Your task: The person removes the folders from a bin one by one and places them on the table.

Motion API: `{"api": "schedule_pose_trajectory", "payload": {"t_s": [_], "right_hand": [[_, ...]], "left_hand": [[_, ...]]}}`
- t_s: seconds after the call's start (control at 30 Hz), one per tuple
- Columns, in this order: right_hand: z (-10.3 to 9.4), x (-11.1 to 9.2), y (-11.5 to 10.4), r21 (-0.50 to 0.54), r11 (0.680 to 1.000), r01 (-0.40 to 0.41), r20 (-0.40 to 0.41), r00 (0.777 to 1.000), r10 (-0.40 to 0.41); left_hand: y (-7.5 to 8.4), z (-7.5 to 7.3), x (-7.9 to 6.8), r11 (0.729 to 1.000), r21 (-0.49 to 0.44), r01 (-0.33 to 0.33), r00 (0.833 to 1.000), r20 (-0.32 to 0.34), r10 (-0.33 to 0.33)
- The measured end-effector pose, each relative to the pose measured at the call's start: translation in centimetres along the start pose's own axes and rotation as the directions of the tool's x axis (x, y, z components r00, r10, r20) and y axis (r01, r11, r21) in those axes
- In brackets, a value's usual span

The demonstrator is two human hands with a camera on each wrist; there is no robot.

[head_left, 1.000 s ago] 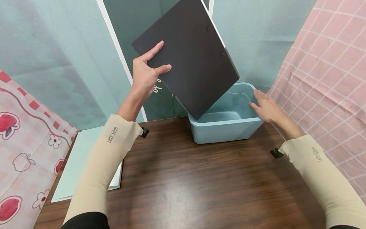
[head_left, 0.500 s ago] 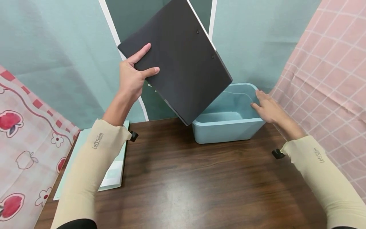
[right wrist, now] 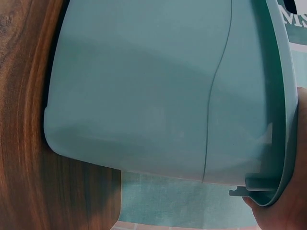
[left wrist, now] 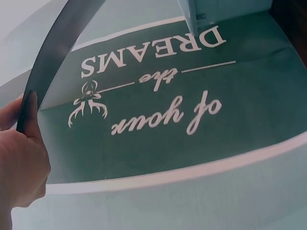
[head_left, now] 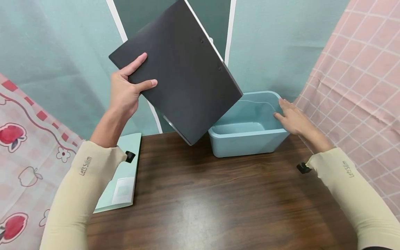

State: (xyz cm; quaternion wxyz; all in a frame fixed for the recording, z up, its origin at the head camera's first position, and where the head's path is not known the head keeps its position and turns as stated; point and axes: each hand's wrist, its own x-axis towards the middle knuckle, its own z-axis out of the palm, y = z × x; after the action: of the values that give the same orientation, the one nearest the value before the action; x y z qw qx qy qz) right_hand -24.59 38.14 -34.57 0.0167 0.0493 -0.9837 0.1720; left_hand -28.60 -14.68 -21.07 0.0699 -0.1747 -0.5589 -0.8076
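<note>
A flat black folder point(head_left: 181, 73), with two small rivets near its right edge, is held up at a slant in the head view. My left hand point(head_left: 125, 86) pinches its lower left edge, thumb and a finger on the near face and the other fingers hidden behind. The left wrist view shows the folder point(left wrist: 55, 48) nearly edge-on. My right hand point(head_left: 293, 116) grips the right rim of a light blue plastic bin point(head_left: 247, 142) at the back of the table. In the right wrist view, the hand point(right wrist: 283, 196) is partly visible at the bin's rim.
A mint green folder point(head_left: 126, 173) with a white label lies on the left of the wooden table point(head_left: 200, 201), partly under my left forearm. Curtains stand close behind, and pink checked cloth point(head_left: 362, 86) hangs close by on the right.
My left hand has carried the black folder left and slightly down, away from over the bin. More of the mint folder shows. My right hand stays on the bin's rim.
</note>
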Motion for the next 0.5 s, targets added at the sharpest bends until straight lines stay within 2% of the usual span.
{"api": "schedule_pose_trajectory", "payload": {"t_s": [0.3,0.5], "right_hand": [[0.0,0.3,0.3,-0.004,1.0,0.008,0.009,1.0,-0.008],[0.0,0.3,0.5,0.0,1.0,0.029,0.003,1.0,-0.029]], "left_hand": [[1.9,-3.0,-1.4,0.999,-0.01,0.047,0.999,-0.018,-0.047],[2.8,-4.9,-1.9,0.997,0.015,0.08,0.996,-0.042,-0.079]]}}
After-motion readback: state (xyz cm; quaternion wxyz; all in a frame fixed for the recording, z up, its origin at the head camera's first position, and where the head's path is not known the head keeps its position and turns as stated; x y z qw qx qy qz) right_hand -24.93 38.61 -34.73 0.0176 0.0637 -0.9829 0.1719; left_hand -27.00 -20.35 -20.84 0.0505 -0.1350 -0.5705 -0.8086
